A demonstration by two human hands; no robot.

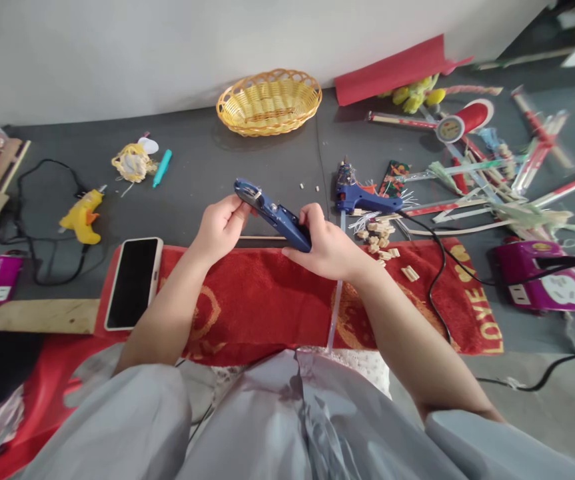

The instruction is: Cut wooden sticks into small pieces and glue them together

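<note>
My right hand (328, 243) is wrapped round the rear end of a dark blue stapler (277, 217), thumb along its underside. The tool is tilted, its front end up and to the left. Close below that front end, the fingers of my left hand (222, 227) are pinched together; what they hold, if anything, is hidden. Under both hands lies a red towel (267, 287) with gold patterns. A thin stick (262, 237) rests along its far edge. Right of my hands are a blue glue gun (362, 199) with a long clear glue stick and a pile of short pale pieces (377, 233).
A wicker basket (270, 103) stands at the back by the wall. On the left lie a yellow glue gun (82, 217), a phone (134, 283) and a teal marker (162, 168). A red ribbon spool (467, 120), wrapped sticks and black cables crowd the right.
</note>
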